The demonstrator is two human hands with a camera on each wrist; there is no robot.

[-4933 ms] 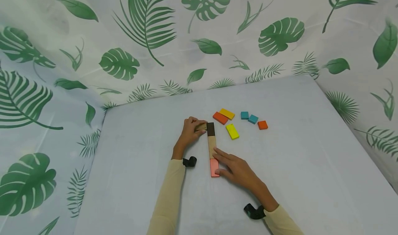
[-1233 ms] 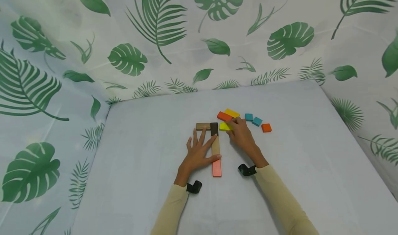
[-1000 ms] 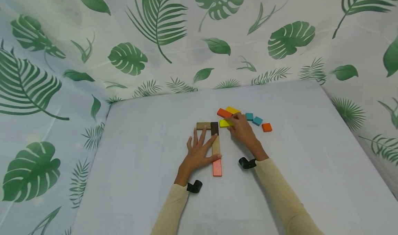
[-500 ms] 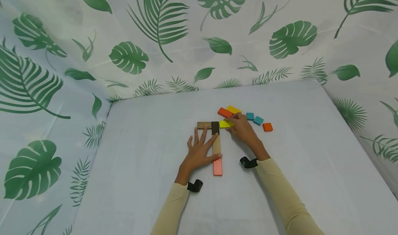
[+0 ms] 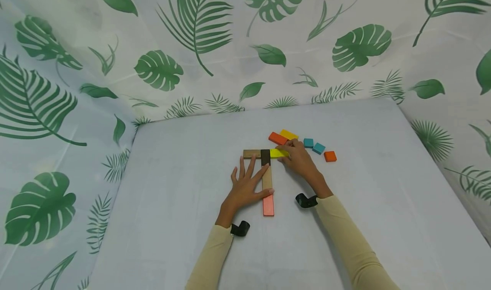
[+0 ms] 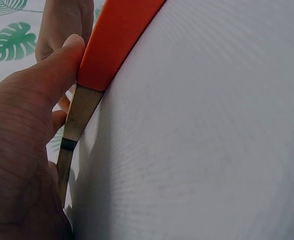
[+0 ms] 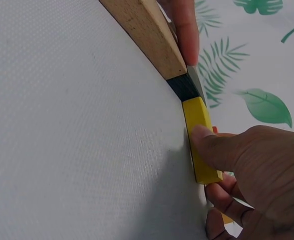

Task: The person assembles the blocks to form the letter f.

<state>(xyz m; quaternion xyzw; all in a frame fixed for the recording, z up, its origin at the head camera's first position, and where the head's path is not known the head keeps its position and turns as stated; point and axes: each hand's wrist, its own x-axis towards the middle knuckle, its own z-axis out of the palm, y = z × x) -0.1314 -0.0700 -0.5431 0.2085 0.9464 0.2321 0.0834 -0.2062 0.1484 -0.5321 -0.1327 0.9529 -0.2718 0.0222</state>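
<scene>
Flat wooden blocks lie joined on the white table. A dark block (image 5: 265, 155) sits at the junction, with a brown block (image 5: 251, 153) on its left. Below it run a tan block (image 5: 267, 180) and a pink block (image 5: 268, 206), end to end. My left hand (image 5: 244, 190) lies with fingers spread, fingertips on the brown and dark blocks, and its thumb across the seam between tan and pink. My right hand (image 5: 301, 161) pinches a bright yellow block (image 7: 194, 112) between thumb and fingers, its end flush against the dark block's right side.
Beyond the right hand lie an orange-red block (image 5: 278, 138) and a deeper yellow block (image 5: 289, 134). Farther right are two small teal blocks (image 5: 319, 148) and a small orange block (image 5: 330, 156). A leaf-print cloth (image 5: 215, 26) hangs behind the table (image 5: 172, 175).
The left hand has gone from the brown block to lying spread over several blocks. The right hand left the tan and pink blocks, took the yellow block, turned it sideways and brought it against the dark one.
</scene>
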